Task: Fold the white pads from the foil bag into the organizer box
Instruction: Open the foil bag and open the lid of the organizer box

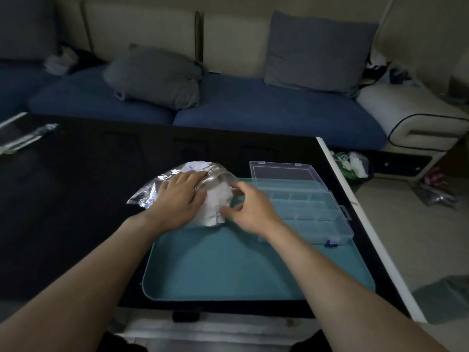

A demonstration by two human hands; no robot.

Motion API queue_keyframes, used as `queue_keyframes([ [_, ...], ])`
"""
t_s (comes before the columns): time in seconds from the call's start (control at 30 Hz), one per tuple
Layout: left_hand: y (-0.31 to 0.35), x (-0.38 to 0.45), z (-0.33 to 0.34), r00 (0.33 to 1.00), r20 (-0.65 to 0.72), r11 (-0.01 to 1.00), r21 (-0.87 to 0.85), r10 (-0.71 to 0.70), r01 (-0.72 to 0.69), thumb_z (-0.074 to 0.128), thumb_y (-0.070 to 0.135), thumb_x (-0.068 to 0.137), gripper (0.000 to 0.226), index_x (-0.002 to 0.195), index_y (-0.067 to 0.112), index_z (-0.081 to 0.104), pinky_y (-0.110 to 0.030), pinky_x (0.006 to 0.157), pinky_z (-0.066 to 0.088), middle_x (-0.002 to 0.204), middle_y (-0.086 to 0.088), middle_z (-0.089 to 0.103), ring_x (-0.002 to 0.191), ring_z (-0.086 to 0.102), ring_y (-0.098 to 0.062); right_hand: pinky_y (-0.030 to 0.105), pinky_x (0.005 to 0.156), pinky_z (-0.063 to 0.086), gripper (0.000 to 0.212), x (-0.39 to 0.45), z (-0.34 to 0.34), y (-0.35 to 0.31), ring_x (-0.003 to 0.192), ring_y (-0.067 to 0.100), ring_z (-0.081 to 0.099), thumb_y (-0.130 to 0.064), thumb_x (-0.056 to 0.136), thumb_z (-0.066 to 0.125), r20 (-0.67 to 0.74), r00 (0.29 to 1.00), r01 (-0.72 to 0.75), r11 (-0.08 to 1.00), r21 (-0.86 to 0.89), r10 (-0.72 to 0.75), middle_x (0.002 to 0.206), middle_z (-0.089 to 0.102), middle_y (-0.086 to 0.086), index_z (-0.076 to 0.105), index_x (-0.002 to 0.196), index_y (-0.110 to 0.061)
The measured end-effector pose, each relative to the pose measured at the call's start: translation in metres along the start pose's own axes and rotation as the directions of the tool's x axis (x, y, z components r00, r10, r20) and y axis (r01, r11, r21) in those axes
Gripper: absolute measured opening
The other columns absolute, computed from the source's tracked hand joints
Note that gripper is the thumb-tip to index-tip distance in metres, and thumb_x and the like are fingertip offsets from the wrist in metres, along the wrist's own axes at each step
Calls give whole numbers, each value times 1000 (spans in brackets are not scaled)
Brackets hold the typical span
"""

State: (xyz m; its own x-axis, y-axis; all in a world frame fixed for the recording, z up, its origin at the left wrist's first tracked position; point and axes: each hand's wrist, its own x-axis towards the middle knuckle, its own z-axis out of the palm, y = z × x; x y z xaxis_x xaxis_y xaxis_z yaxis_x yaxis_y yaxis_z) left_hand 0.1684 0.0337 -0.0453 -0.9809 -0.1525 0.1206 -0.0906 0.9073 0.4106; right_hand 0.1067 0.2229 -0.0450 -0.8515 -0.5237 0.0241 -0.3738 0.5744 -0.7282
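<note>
Fingers (229, 212) at foil bag (152, 190) mouth edge

The setting was a dim home living room. A long sofa (228, 107) with blue seat cushions and cream backrests ran along the far side, with grey throw pillows (154, 74) resting on it. In front of it stood a low, glossy black coffee table (76, 174) with a white edge. The floor (406, 250) at right was pale, with a few bags lying on it.
</note>
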Motion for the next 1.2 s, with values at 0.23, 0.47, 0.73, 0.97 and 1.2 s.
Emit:
queue_keyframes([
  [0.23,0,-2,4,992,-107,976,-211,-70,46,26,48,92,54,131,21,51,-52,104,35,124,-1,58,120,49,-25,10,66,41,36,10,19,-18,79,11,60,-36,82,81,-192,979,85,994,69,-70,100,64,-3,66,109,-17],
  [0.47,-3,-3,11,987,-140,973,-224,-81,48,24,47,93,53,132,21,50,-49,109,30,129,2,55,125,44,-21,24,78,47,18,2,28,-34,87,9,55,-27,89,72,-247,911,327,944,-55,-330,104,54,-4,67,104,-20],
  [0.73,2,-3,11,984,-139,974,-215,-109,77,27,47,93,55,137,22,49,-46,112,25,136,-1,52,130,40,-22,27,65,41,24,-1,28,-23,80,13,53,-28,81,82,-255,942,170,965,-200,-219,107,40,-9,62,89,-18],
  [0.97,1,-3,10,985,-132,972,-221,-113,82,24,51,89,62,138,23,48,-46,113,24,138,-1,51,132,39,-23,31,75,44,17,0,35,-22,99,17,54,-28,83,76,-71,946,280,909,-310,-315,96,54,-5,71,95,-17],
  [1.2,-2,-4,9,983,-149,975,-209,-107,75,28,49,93,55,138,24,48,-47,114,22,138,1,51,133,37,-21,28,67,47,22,-3,4,-8,72,15,55,-30,94,68,-95,994,50,994,-93,-58,79,60,-4,53,80,-21],
])
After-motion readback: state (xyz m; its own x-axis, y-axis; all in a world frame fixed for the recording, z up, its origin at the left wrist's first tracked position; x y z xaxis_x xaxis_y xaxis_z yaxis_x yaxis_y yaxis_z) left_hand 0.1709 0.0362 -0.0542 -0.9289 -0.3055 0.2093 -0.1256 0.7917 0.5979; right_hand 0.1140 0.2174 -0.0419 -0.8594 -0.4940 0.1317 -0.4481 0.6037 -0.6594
